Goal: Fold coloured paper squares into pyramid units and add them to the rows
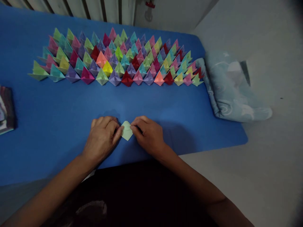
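A small pale green piece of folded paper [127, 131], diamond-shaped, is held just above or on the blue table between my two hands. My left hand [101, 135] pinches its left corner, with the thumb on top and the other fingers curled. On the opposite corner, the thumb and index finger of my right hand [149, 134] close on the paper. Beyond the hands stand several rows of folded paper boats [114, 77] in green, purple, red, pink, turquoise and yellow.
The blue tabletop [71, 110] runs along a white wall on the right. A folded light blue patterned cloth [234, 91] lies at its right end. At the left edge sits a dark, partly cut-off object [7, 108]. White slats [94, 11] rise behind the table.
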Action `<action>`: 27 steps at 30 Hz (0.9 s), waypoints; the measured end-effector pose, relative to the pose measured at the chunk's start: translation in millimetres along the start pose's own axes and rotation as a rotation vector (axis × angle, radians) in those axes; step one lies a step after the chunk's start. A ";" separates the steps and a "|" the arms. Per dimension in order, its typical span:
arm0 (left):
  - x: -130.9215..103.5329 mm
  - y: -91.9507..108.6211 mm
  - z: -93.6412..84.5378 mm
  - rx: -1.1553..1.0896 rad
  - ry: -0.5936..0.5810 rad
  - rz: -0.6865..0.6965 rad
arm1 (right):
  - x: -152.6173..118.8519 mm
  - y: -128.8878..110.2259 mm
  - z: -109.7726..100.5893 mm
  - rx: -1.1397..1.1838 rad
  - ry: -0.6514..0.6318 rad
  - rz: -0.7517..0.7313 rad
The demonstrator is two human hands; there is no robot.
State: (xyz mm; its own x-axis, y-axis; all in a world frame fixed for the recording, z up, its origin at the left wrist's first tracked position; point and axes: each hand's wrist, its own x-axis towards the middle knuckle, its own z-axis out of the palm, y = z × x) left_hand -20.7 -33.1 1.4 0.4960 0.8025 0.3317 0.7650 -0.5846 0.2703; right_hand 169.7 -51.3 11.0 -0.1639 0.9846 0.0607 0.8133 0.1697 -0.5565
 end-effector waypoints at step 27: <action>-5.9 -20.4 -15.4 0.036 -0.115 0.403 | -19.6 12.3 -2.8 -0.235 -0.066 -0.215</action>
State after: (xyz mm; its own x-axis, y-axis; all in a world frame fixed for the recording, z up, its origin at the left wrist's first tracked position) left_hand -45.6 -27.7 7.9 0.7995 0.5199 0.3009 0.5133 -0.8515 0.1074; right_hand 184.5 -68.4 5.4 -0.3753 0.9217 0.0980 0.8616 0.3859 -0.3299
